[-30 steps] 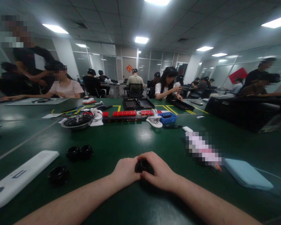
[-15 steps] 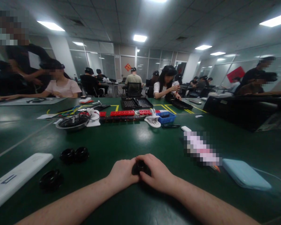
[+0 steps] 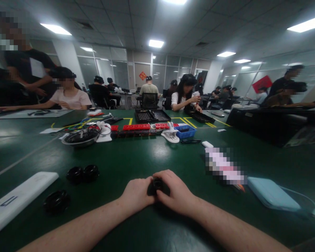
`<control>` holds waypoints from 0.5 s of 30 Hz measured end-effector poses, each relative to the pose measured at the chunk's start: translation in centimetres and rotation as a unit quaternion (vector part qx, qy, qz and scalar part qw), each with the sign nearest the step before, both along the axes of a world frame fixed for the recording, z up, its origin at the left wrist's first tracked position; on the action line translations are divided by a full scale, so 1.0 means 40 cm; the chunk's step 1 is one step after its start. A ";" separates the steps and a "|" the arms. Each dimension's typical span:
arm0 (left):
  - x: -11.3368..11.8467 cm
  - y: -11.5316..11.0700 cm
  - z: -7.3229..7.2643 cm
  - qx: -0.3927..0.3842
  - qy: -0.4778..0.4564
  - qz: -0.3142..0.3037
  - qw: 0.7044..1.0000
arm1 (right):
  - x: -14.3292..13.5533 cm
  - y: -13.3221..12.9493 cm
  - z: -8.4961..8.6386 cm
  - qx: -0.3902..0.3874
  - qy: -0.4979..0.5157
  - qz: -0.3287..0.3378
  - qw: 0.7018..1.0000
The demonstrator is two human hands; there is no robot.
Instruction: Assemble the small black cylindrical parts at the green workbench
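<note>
Both hands are closed around one glossy black round part (image 3: 156, 184), just over the green table. My left hand (image 3: 137, 191) grips its left side. On the other side, the fingers and thumb of my right hand (image 3: 176, 192) wrap round it. A dark hollow shows at its top, while its lower portion is hidden by the hands. To the left lie similar black ring-shaped parts: a touching pair (image 3: 82, 174) and, nearer me, another black ring-shaped part (image 3: 56, 202).
A long white box (image 3: 23, 199) lies at left. A light-blue case (image 3: 273, 194) with a cable and a blurred pink item (image 3: 224, 166) lie at right. Farther back are a metal bowl (image 3: 80, 140), red power strips (image 3: 136, 127), a white clip (image 3: 170, 134) and a blue basket (image 3: 190, 132). People sit beyond.
The view shifts very slightly. My hands stay around the black part, which looks turned a little so that its round top shows more clearly.
</note>
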State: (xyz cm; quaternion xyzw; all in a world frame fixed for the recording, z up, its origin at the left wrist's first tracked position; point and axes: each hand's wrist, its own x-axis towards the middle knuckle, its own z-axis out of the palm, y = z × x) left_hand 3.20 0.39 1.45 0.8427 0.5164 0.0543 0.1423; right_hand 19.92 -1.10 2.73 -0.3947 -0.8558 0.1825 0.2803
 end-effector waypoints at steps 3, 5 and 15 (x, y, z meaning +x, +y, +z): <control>0.000 0.001 -0.002 0.002 0.004 0.001 1.000 | -0.001 0.002 -0.006 -0.001 0.002 -0.022 1.000; 0.000 0.000 -0.002 0.005 0.005 0.000 1.000 | -0.001 0.007 -0.011 -0.003 0.000 -0.040 0.999; -0.002 0.004 -0.010 0.015 0.009 0.002 1.000 | 0.002 0.001 -0.005 -0.006 -0.005 0.000 1.000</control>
